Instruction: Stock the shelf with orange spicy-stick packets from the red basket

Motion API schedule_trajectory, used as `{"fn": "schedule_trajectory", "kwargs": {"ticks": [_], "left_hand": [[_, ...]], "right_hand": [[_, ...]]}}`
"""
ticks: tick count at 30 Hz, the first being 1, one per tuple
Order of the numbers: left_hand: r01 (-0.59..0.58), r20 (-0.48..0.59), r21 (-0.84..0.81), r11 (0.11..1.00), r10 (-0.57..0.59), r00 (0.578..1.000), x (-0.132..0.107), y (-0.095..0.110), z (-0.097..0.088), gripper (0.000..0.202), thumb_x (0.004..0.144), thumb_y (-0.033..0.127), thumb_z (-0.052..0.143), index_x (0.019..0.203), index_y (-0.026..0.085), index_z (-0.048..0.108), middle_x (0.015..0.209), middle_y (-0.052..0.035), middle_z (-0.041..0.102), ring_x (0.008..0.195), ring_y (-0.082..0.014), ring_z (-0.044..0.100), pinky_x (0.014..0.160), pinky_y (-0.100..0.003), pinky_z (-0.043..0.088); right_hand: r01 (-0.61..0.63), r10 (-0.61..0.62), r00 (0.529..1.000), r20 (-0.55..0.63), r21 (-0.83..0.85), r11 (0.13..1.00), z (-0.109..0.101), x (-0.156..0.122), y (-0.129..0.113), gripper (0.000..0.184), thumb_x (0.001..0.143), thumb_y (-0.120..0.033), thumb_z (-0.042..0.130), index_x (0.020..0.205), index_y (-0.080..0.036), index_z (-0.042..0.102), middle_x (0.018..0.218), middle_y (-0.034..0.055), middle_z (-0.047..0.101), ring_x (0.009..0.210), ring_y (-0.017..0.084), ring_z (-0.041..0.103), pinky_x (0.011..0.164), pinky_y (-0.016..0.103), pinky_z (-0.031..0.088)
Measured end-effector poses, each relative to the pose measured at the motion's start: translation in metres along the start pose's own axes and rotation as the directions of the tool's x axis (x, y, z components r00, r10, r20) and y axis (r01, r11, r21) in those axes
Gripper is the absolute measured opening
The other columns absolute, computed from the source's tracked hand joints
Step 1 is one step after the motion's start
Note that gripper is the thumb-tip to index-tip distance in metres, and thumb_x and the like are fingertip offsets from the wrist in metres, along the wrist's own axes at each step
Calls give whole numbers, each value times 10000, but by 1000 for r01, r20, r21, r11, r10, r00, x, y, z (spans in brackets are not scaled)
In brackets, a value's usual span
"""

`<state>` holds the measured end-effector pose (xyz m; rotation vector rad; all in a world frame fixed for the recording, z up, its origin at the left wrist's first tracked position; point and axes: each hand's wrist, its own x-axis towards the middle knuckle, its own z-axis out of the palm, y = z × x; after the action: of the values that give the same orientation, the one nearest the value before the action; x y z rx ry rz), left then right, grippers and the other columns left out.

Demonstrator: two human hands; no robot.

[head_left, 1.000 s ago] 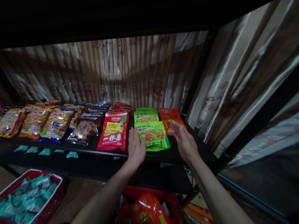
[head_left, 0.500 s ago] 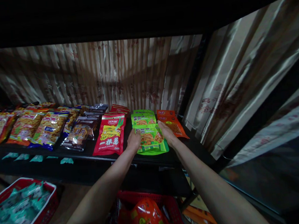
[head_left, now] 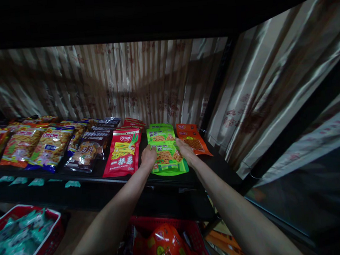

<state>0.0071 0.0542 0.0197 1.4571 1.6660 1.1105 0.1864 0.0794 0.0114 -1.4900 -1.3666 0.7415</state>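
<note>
Both my hands grip the front green snack bag (head_left: 167,157) lying on the dark shelf (head_left: 109,175). My left hand (head_left: 147,156) is closed on the bag's left edge, next to a red snack bag (head_left: 122,153). My right hand (head_left: 186,151) is closed on its right edge, beside the orange snack bags (head_left: 192,137). A second green bag (head_left: 160,133) lies just behind the one I hold.
More snack bags (head_left: 42,144) line the shelf to the left, with teal price tags (head_left: 36,181) on its front edge. A striped curtain (head_left: 125,84) hangs behind. Below stand a red basket of teal packets (head_left: 22,241) and a red basket of orange packets (head_left: 167,245).
My hands went from open on either side of the green bag to closed on its two edges. The bag has shifted slightly further back on the shelf.
</note>
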Motion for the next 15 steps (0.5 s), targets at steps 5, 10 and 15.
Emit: {"fn": "schedule_trajectory", "kwargs": {"ticks": [5, 10, 15], "left_hand": [[-6, -3, -1, 1000, 6, 1000, 4, -2, -1, 384, 846, 307, 411, 1131, 122, 592, 1243, -148, 582, 1166, -239, 524, 959, -316, 378], [14, -1, -12, 1000, -14, 1000, 9, -3, 0, 461, 837, 333, 432, 1244, 134, 515, 1297, -140, 541, 1189, -241, 506, 970, -327, 377], [30, 26, -20, 999, -30, 999, 13, -3, 0, 525, 818, 377, 451, 1292, 152, 470, 1295, -140, 542, 1169, -263, 521, 950, -353, 396]], "right_hand": [[-3, 3, 1000, 3, -9, 1000, 3, 2, 4, 558, 869, -515, 386, 1289, -168, 502, 1394, 75, 453, 1304, 176, 383, 1105, 322, 232], [-17, 16, 1000, -24, -21, 1000, 4, 0, 3, 519, 877, -483, 386, 1260, -163, 530, 1364, 86, 487, 1275, 190, 425, 1091, 336, 265], [-34, 32, 998, -54, -37, 999, 5, 0, -1, 488, 883, -441, 379, 1226, -142, 555, 1334, 103, 517, 1259, 190, 444, 1076, 338, 284]]}}
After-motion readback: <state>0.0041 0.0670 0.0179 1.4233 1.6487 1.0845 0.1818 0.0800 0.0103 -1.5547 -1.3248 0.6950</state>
